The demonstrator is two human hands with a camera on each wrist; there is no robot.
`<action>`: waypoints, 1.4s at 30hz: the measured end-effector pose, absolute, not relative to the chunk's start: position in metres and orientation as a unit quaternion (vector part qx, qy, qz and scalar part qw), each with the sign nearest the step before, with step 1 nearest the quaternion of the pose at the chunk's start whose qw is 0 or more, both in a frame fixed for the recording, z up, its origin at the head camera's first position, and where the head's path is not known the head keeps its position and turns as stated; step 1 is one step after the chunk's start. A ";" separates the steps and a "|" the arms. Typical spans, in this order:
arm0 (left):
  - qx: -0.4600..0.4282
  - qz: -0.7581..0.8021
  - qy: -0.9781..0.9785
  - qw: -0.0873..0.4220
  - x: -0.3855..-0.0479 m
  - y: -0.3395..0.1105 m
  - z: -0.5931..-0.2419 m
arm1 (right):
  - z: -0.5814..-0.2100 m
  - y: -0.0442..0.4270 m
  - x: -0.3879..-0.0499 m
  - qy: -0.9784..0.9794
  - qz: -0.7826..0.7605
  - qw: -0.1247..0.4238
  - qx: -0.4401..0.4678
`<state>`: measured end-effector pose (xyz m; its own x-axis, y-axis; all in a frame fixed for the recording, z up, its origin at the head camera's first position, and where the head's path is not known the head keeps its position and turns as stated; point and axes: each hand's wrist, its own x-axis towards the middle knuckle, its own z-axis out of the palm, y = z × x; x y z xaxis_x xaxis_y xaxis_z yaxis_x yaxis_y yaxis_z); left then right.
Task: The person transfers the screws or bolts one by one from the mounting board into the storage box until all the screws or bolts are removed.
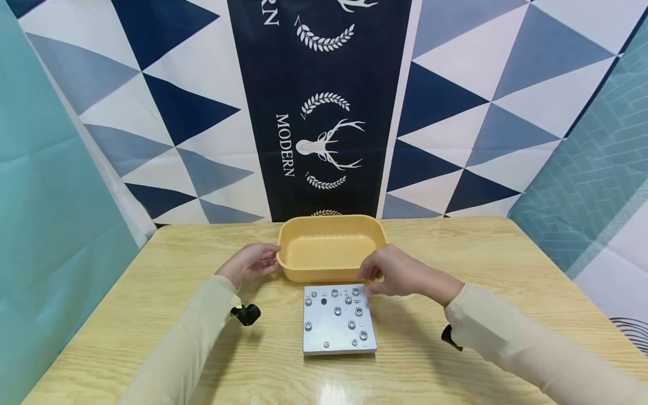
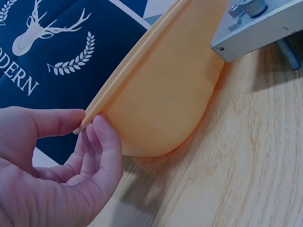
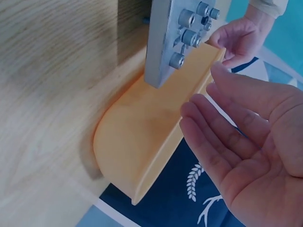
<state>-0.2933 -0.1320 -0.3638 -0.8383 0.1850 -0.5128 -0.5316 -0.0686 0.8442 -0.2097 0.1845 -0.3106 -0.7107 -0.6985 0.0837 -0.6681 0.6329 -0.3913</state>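
Note:
An orange-yellow plastic basin [image 1: 324, 275] stands at the back of the table. My left hand [image 1: 251, 262] pinches its left rim between thumb and fingers, clearly so in the left wrist view, where the hand [image 2: 71, 161] is close up. In front of the basin sits a silver metal plate [image 1: 319, 332] with several socket-head bolts in its top; a bolt shank [image 2: 287, 54] sticks out below it. My right hand [image 1: 392, 270] is at the basin's front right corner, near the plate's back right corner. In the right wrist view its fingers [image 3: 213, 135] are loosely bent with nothing between them and the thumb.
The wooden table [image 1: 481, 253] reaches back to a patterned cloth wall [image 1: 324, 169]. A teal curtain [image 1: 55, 225] hangs along the left side. Small black devices [image 1: 246, 314] are strapped at both wrists.

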 end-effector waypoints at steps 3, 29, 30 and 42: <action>-0.136 0.719 0.634 0.249 -0.293 -0.131 -0.363 | -0.307 0.183 -0.213 0.900 -0.186 0.047 -0.391; -0.149 0.704 0.656 0.227 -0.289 -0.126 -0.361 | -0.296 0.162 -0.228 0.886 -0.114 0.098 -0.439; -0.150 0.704 0.657 0.227 -0.290 -0.126 -0.361 | -0.295 0.161 -0.229 0.885 -0.113 0.098 -0.441; -0.139 0.687 0.676 0.227 -0.290 -0.124 -0.361 | -0.293 0.148 -0.234 0.889 -0.077 0.116 -0.436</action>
<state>-0.2902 -0.1238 -0.3610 -0.8580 0.1245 -0.4983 -0.5002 0.0176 0.8657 -0.2341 0.1485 -0.2927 -0.5933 -0.7928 -0.1396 -0.7567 0.6085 -0.2393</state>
